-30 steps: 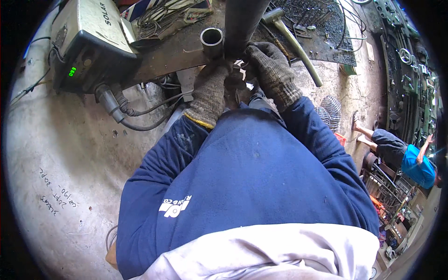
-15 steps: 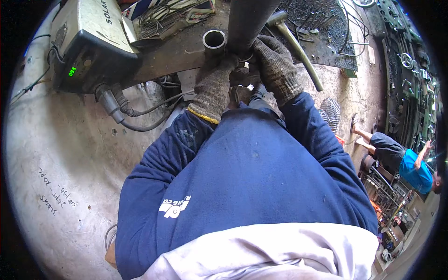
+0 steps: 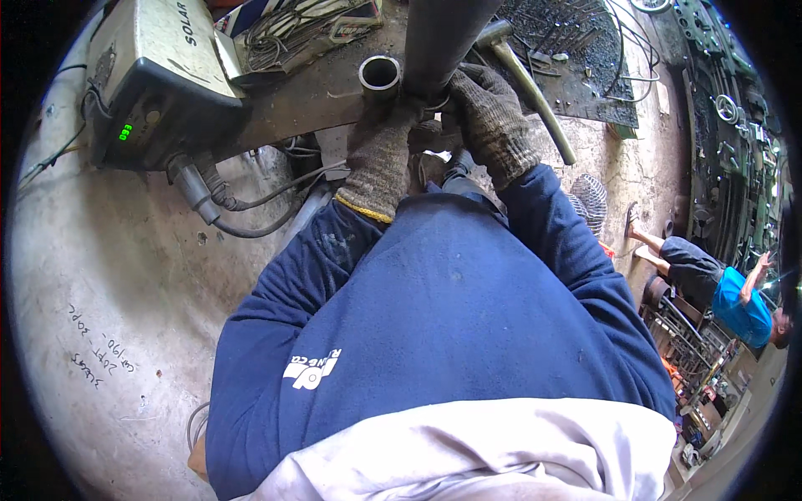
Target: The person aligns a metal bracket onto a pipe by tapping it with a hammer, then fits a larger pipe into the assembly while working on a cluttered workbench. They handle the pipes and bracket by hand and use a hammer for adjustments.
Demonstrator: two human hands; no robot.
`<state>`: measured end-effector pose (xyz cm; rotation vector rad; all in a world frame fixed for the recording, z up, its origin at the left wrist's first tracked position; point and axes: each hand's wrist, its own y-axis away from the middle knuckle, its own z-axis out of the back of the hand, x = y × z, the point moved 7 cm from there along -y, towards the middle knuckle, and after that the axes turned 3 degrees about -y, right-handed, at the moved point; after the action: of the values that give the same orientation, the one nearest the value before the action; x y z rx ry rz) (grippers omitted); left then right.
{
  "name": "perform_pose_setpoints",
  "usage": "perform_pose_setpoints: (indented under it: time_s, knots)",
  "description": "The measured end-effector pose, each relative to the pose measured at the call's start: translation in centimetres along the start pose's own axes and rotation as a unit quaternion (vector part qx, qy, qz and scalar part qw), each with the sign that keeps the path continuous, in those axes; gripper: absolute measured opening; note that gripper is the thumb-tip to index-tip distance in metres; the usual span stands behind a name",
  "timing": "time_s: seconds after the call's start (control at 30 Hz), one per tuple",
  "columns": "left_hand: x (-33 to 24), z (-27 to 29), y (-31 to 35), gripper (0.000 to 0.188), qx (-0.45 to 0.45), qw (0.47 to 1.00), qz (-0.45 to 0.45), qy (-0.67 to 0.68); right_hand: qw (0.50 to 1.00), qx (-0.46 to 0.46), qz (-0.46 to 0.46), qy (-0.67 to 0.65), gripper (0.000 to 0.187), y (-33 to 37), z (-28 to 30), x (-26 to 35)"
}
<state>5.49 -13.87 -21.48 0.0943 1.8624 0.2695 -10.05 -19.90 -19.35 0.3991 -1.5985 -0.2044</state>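
Observation:
A wide dark metal tube (image 3: 439,42) rises from the bench edge toward the top of the view. Beside its base, on the left, stands a short round pipe (image 3: 380,73) with its open end up. My left hand (image 3: 380,150), in a grey-brown knitted glove, is just below the short pipe and close to the tube's base; its fingers are hidden in shadow. My right hand (image 3: 493,121), gloved alike, has its fingers bent closed against the tube's right side. A hammer (image 3: 535,104) with a pale handle lies right of that hand, its handle reaching past the bench edge.
At the left is a pale box-shaped machine (image 3: 159,83) with a green display and a thick cable (image 3: 251,230). An open carton of rods (image 3: 296,37) sits behind it. Dark grit and thin rods cover a plate (image 3: 576,104). A fan (image 3: 590,200) and another person (image 3: 743,309) are to the right.
The whole view has shifted very slightly. Both hands stay at the base of the tube, with no visible change in their hold.

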Motion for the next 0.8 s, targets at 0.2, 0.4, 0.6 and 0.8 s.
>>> perform_pose_setpoints:
  time_s: [0.2, 0.4, 0.6, 0.8]
  knots:
    - [0.5, -0.5, 0.5, 0.033, -0.032, 0.982, 0.155, 0.107, 1.000, -0.005, 0.019, 0.007, 0.031, 0.4, -0.1, 0.7]
    - [0.1, 0.4, -0.2, 0.028, -0.015, 0.997, 0.049, -0.052, 1.000, -0.014, 0.019, -0.011, 0.028, 0.2, -0.1, 0.3]
    - [-4.4, 1.7, 1.1, 0.054, -0.022, 0.976, -0.047, -0.212, 1.000, -0.005, 0.016, -0.013, 0.029, -1.0, 0.3, -0.6]
    - [-4.9, 3.2, -2.3, 0.108, -0.045, 0.848, -0.277, -0.450, 0.999, 0.003, 0.031, -0.011, 0.033, -1.2, 0.2, -0.7]
